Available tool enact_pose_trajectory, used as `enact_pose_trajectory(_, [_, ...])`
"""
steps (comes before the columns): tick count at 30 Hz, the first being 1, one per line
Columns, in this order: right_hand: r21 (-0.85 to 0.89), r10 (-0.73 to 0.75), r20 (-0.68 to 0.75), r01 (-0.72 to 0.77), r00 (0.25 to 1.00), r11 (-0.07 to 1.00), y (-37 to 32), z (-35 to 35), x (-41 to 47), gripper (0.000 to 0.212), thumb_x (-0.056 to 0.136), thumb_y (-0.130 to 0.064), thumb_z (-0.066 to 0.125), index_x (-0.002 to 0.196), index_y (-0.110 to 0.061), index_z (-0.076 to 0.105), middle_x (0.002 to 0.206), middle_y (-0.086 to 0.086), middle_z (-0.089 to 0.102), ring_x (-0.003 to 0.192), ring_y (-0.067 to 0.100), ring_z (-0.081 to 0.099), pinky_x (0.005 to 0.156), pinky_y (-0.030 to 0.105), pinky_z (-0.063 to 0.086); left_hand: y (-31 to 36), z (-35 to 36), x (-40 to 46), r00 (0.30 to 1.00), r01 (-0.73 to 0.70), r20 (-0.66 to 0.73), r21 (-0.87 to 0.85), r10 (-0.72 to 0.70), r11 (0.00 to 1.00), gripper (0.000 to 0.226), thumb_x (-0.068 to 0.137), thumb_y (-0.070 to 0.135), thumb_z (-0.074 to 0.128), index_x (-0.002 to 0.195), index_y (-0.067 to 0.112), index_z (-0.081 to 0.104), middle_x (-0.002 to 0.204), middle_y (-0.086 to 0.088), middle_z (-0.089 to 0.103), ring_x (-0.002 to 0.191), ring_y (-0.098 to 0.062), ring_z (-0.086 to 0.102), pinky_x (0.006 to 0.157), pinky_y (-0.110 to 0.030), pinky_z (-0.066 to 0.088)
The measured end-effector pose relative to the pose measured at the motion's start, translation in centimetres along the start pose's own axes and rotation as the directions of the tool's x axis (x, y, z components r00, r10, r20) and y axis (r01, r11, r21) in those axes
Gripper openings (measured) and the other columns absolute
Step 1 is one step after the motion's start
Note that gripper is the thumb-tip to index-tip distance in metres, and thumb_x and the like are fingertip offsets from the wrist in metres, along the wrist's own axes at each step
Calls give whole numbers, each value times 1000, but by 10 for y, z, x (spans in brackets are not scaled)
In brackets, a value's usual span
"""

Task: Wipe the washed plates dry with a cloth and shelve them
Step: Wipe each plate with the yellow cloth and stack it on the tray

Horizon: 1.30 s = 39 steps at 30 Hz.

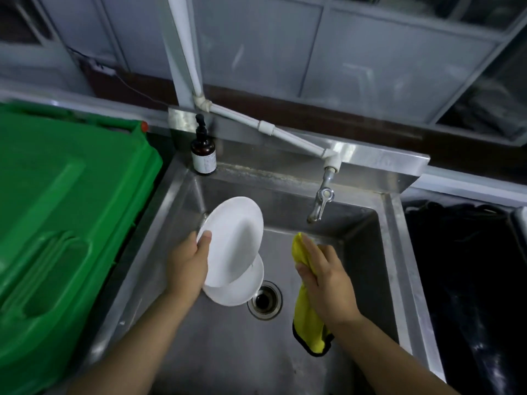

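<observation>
My left hand [189, 263] grips the left rim of a white plate [235, 238], holding it tilted up over the steel sink [285, 203]. A second white plate [242, 292] lies flat on the sink floor beneath it, partly covered by the raised one. My right hand [325, 280] holds a yellow cloth [306, 323] with a dark edge; the cloth hangs down from the palm over the right half of the sink, apart from the plate.
A tap [320, 203] on a white pipe [271, 129] juts over the sink's back. The drain [264, 300] sits mid-basin. A brown pump bottle [203, 151] stands at the back left corner. A green bin lid [65, 218] lies left, a black-lined bin [467, 280] right.
</observation>
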State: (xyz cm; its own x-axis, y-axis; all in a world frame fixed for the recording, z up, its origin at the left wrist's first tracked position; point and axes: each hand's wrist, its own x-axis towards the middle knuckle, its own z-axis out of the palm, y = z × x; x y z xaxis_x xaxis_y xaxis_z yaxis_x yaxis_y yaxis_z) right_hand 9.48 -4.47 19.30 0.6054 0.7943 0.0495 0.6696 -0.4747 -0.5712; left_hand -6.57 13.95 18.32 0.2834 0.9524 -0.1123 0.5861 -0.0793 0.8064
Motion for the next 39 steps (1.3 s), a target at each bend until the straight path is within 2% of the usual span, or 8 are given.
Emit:
enact_pose_trajectory(4, [130, -71, -97, 84, 993, 988, -17, -43, -15, 54, 93, -27, 60, 142, -28, 39, 122, -8, 48, 103, 11, 50, 81, 31, 47, 61, -42, -37, 956, -283, -36, 128, 290, 950, 37, 97, 37, 44, 63, 22, 41, 55, 1, 49, 57, -24, 50, 51, -31, 29])
enact_pose_trajectory(9, [120, -212, -224, 243, 951, 963, -32, -103, -33, 50, 90, -24, 64, 137, -22, 47, 116, -10, 48, 101, 10, 50, 79, 24, 42, 124, -86, -82, 769, -563, -148, 307, 622, 768, 51, 89, 49, 32, 70, 9, 57, 52, -8, 55, 46, -31, 53, 45, -31, 41])
enact_pose_trajectory(13, [142, -269, -302, 322, 915, 936, -50, -149, -42, 46, 90, -25, 65, 133, -22, 51, 109, -12, 46, 93, 5, 45, 75, 5, 35, 175, -120, -120, 647, -649, -266, 298, 714, 700, 53, 89, 47, 35, 84, 6, 68, 60, -11, 64, 51, -31, 59, 48, -33, 45])
enact_pose_trajectory(20, [172, -383, -482, 514, 788, 840, -97, -213, -50, 47, 91, -24, 60, 135, -13, 49, 115, -5, 41, 100, 0, 42, 87, -3, 28, 236, -167, -167, 581, -717, -417, 144, 699, 682, 55, 84, 53, 38, 88, 7, 68, 67, -6, 63, 62, -27, 57, 57, -31, 41])
enact_pose_trajectory(25, [95, -419, -661, 623, 623, 776, -135, -246, -48, 51, 84, -19, 62, 133, -12, 49, 118, 0, 38, 104, 3, 40, 94, 0, 26, 257, -184, -184, 621, -710, -429, 46, 655, 703, 32, 86, 43, 43, 70, 17, 53, 57, 0, 53, 57, -26, 52, 53, -32, 34])
enact_pose_trajectory(28, [-10, -442, -710, 621, 548, 784, -161, -254, -45, 53, 83, -20, 64, 132, -23, 44, 127, 10, 38, 115, 17, 39, 100, 19, 31, 263, -190, -189, 657, -707, -421, -54, 626, 705, 36, 89, 44, 47, 62, 20, 46, 57, -2, 53, 57, -27, 51, 53, -33, 32])
enact_pose_trajectory(32, [-294, -503, -747, 463, 435, 836, -183, -249, -37, 50, 85, -23, 65, 131, -14, 46, 129, 17, 38, 109, 30, 35, 94, 41, 36, 267, -198, -192, 773, -624, -385, -318, 505, 714, 37, 93, 38, 55, 62, 17, 50, 63, -4, 57, 62, -23, 53, 57, -32, 37])
enact_pose_trajectory(39, [-469, -658, -647, 479, 386, 742, -240, -238, -41, 51, 92, -31, 45, 136, -4, 49, 132, 7, 36, 100, 30, 36, 95, 37, 29, 268, -205, -184, 888, -459, -277, -587, 368, 667, 42, 93, 44, 50, 77, 8, 63, 79, -18, 68, 81, -37, 63, 76, -47, 51])
